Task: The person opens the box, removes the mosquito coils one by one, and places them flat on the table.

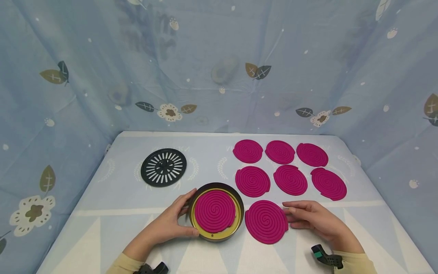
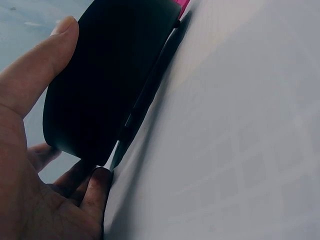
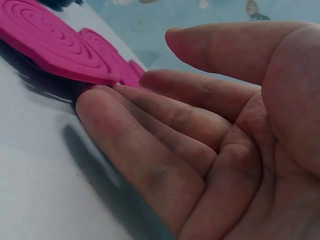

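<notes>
My left hand (image 1: 172, 220) grips the side of a round tin (image 1: 242, 213), dark outside and gold inside, its thumb near the front and fingers around the far left. Inside the tin lies a magenta spiral mosquito coil (image 1: 215, 211). A second mosquito coil (image 1: 266, 222) is just right of the tin. At that coil's right edge are the fingertips of my right hand (image 1: 316, 219); in the right wrist view the thumb stands well apart from the fingers. The left wrist view shows the tin's dark wall (image 2: 115, 75) between thumb and fingers.
Several more magenta coils (image 1: 252, 181) lie in two rows at the back right of the table (image 1: 113, 182). A black slotted lid (image 1: 164, 167) rests at the back left. Blue patterned cloth (image 1: 219, 45) hangs behind and at both sides.
</notes>
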Demonstrator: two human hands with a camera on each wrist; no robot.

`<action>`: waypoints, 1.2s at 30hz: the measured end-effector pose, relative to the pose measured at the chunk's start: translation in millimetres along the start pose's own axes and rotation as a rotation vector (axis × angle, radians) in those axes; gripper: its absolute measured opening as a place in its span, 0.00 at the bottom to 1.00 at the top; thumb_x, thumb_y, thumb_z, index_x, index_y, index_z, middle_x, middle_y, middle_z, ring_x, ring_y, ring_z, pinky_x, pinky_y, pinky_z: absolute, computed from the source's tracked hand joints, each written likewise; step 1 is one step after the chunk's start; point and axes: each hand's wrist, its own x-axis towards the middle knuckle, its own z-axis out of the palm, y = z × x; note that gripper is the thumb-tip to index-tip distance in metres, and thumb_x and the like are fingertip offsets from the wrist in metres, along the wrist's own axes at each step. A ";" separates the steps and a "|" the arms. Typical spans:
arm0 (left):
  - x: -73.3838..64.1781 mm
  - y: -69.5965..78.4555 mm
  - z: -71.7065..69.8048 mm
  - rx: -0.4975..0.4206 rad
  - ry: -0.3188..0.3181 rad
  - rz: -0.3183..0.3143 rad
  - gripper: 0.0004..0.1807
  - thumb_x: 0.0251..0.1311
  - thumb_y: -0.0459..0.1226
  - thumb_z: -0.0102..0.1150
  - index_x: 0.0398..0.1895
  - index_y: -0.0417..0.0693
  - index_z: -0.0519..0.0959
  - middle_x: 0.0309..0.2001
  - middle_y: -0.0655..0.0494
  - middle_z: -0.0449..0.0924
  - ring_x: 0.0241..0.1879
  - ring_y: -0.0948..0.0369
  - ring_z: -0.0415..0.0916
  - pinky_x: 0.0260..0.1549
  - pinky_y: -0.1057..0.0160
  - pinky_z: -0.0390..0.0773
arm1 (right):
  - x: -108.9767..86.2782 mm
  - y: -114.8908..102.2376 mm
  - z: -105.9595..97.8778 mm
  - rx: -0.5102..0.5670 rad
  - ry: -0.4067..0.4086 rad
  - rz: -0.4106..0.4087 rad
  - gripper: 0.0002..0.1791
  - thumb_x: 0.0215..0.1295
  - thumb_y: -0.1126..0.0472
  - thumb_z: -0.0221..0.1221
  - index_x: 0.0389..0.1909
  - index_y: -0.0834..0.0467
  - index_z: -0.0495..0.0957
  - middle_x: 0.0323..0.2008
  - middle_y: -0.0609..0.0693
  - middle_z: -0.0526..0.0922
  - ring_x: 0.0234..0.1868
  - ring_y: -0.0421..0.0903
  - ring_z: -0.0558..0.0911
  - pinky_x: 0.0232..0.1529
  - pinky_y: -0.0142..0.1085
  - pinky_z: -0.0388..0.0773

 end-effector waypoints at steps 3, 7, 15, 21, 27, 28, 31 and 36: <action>0.3 -0.5 0.0 0.002 0.002 0.000 0.63 0.41 0.45 0.82 0.79 0.51 0.51 0.74 0.54 0.54 0.73 0.55 0.54 0.68 0.59 0.64 | -2.7 -1.1 -3.6 0.009 -0.009 -0.004 0.25 0.78 0.64 0.48 0.67 0.77 0.60 0.58 0.64 0.78 0.54 0.54 0.82 0.53 0.46 0.82; 0.8 -1.7 0.2 -0.001 0.005 -0.001 0.63 0.41 0.45 0.82 0.79 0.51 0.50 0.74 0.55 0.54 0.73 0.56 0.54 0.68 0.60 0.64 | -3.4 -1.3 -6.2 0.009 -0.005 0.021 0.25 0.78 0.63 0.48 0.67 0.76 0.61 0.57 0.65 0.78 0.54 0.55 0.82 0.54 0.47 0.81; 2.1 -2.2 -0.2 0.005 0.004 -0.008 0.63 0.42 0.46 0.82 0.79 0.54 0.50 0.74 0.54 0.54 0.72 0.56 0.54 0.68 0.60 0.64 | -3.7 -2.5 -6.1 0.005 0.022 0.033 0.26 0.77 0.62 0.50 0.67 0.76 0.62 0.53 0.66 0.80 0.51 0.56 0.83 0.51 0.48 0.82; 3.2 -3.0 -0.1 0.007 0.001 -0.010 0.62 0.42 0.46 0.82 0.79 0.58 0.51 0.75 0.56 0.54 0.73 0.57 0.53 0.69 0.60 0.64 | -4.1 -1.9 -6.6 0.039 0.010 0.040 0.26 0.77 0.63 0.50 0.67 0.76 0.61 0.52 0.66 0.81 0.50 0.55 0.84 0.51 0.49 0.82; 2.9 -4.0 0.1 0.004 0.002 0.001 0.63 0.41 0.45 0.82 0.79 0.55 0.50 0.74 0.54 0.54 0.73 0.56 0.54 0.69 0.60 0.64 | -3.6 0.1 -7.4 0.043 0.009 0.049 0.26 0.77 0.62 0.49 0.68 0.75 0.61 0.52 0.67 0.80 0.49 0.54 0.84 0.51 0.49 0.82; 2.7 -4.0 0.1 0.002 0.002 0.002 0.63 0.41 0.45 0.82 0.79 0.54 0.50 0.74 0.54 0.54 0.73 0.56 0.54 0.69 0.60 0.64 | -3.6 0.3 -7.3 0.040 0.011 0.054 0.27 0.77 0.62 0.49 0.68 0.75 0.60 0.52 0.68 0.80 0.49 0.54 0.84 0.51 0.50 0.82; 2.2 -4.0 0.2 0.001 0.004 0.002 0.63 0.41 0.45 0.82 0.79 0.55 0.51 0.74 0.54 0.54 0.72 0.56 0.55 0.68 0.60 0.64 | -3.7 0.5 -6.9 0.035 0.018 0.069 0.27 0.77 0.62 0.50 0.68 0.75 0.60 0.52 0.68 0.80 0.49 0.54 0.84 0.51 0.50 0.82; 1.6 -3.4 0.7 0.003 0.002 -0.012 0.63 0.41 0.46 0.82 0.79 0.57 0.51 0.74 0.55 0.54 0.72 0.56 0.55 0.68 0.60 0.64 | -3.8 0.5 -6.2 0.033 0.015 0.064 0.27 0.77 0.62 0.50 0.68 0.75 0.60 0.51 0.69 0.80 0.49 0.55 0.84 0.50 0.50 0.82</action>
